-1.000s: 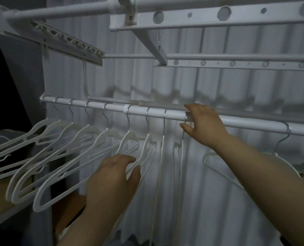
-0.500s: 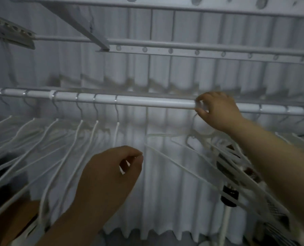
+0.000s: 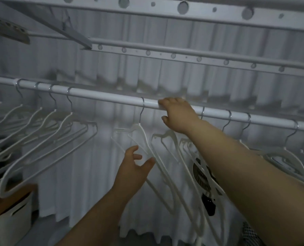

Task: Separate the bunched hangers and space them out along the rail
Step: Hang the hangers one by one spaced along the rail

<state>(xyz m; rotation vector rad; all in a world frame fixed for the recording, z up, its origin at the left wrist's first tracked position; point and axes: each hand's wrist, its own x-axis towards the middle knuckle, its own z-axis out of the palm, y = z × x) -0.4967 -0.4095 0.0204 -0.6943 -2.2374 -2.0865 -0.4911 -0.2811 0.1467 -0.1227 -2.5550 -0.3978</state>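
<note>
While the right hand [image 3: 177, 114] curls closed over the rail [image 3: 103, 95], the left hand [image 3: 135, 167] hangs open just below-left of one white hanger [image 3: 142, 134], nearer it than the right.

The left hand [image 3: 132, 170] has opened beside one white plastic hanger [image 3: 144, 137], now hanging alone mid-rail.
</note>
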